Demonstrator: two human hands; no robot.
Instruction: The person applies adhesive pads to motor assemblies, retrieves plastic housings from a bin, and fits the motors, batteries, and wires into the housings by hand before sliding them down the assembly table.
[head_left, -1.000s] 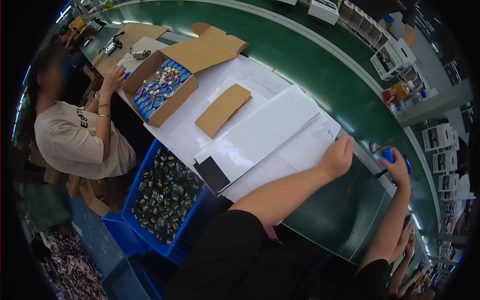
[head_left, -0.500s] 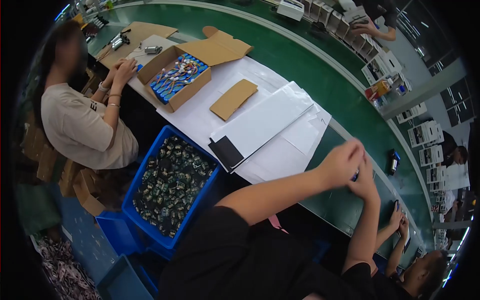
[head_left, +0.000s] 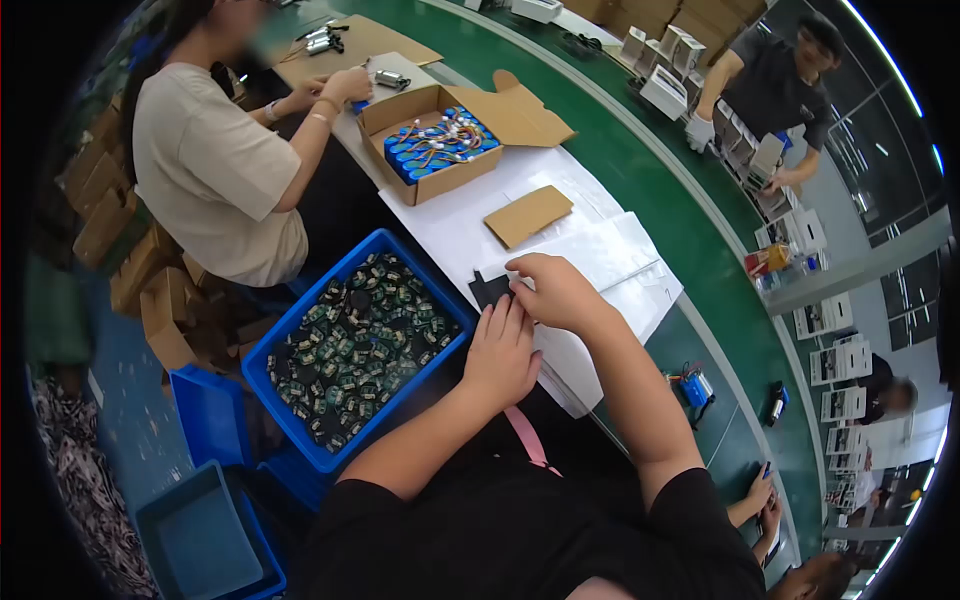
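Observation:
Both my hands are together at the black piece (head_left: 490, 289) on the near end of the white sheets (head_left: 620, 250). My left hand (head_left: 503, 355) lies over its near edge, fingers extended. My right hand (head_left: 550, 291) is just beside it with thumb and fingers bent together at the black piece; what they pinch is too small to tell. A brown cardboard piece (head_left: 528, 216) lies beyond them. Below and left is a blue bin (head_left: 262, 372) full of small green circuit parts (head_left: 350, 345). A blue battery pack with wires (head_left: 695, 386) rests on the green surface to the right.
An open carton (head_left: 440, 184) of blue battery packs stands on the table beside a seated co-worker (head_left: 215, 170). Another person (head_left: 775, 85) stands across the green conveyor (head_left: 650, 190). A co-worker's hands (head_left: 762, 500) are at the lower right. Empty bins (head_left: 200, 540) sit lower left.
My hands have moved left from the right side to the black piece. The battery pack held earlier in my right hand is out of it. The view has shifted.

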